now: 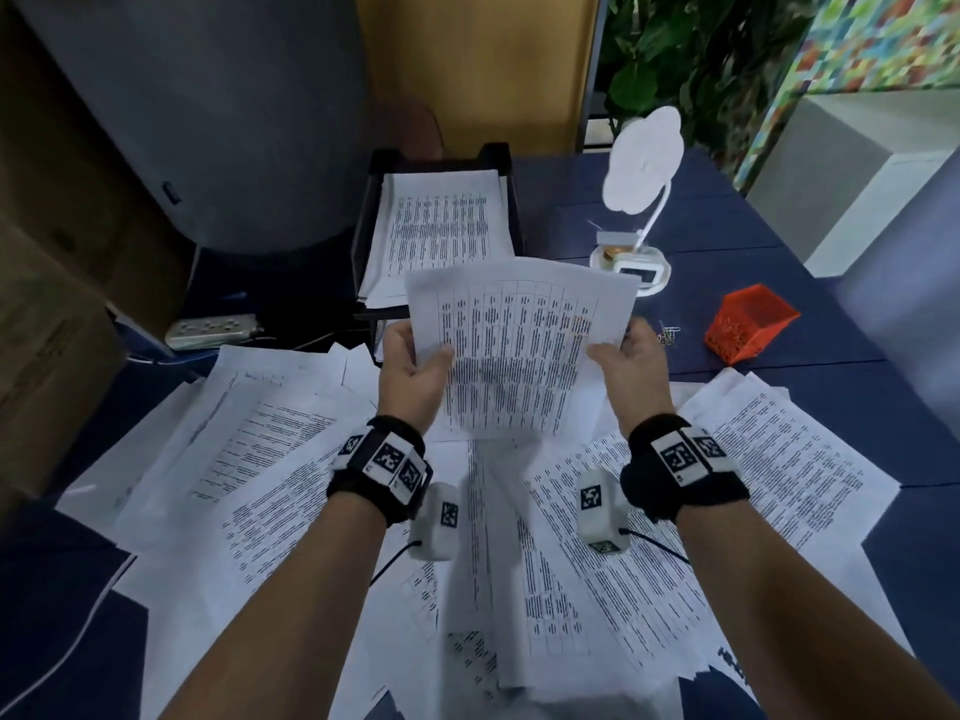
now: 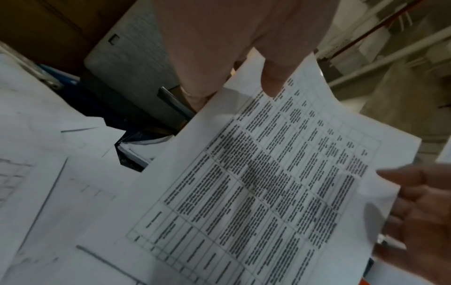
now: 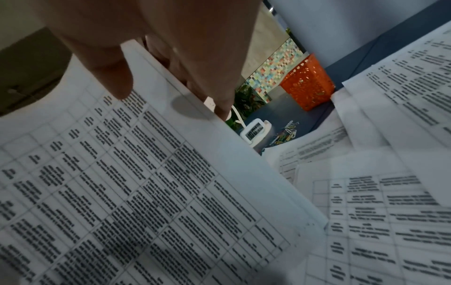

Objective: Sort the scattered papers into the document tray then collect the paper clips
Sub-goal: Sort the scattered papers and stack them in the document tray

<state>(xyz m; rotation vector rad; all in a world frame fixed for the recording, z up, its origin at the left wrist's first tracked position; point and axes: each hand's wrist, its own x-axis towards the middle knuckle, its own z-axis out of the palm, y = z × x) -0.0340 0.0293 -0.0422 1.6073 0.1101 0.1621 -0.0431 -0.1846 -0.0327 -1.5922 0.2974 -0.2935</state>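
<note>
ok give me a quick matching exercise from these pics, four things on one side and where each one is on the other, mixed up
Things:
1. held sheet
2. document tray
3. paper clips
4. orange basket

Places:
A. far right on the desk, tipped over
B. loose on the desk just left of the basket
C. raised between left hand and right hand
D. beyond the hands, holding printed pages

Pairs: 1-C, 2-D, 3-B, 4-A
</note>
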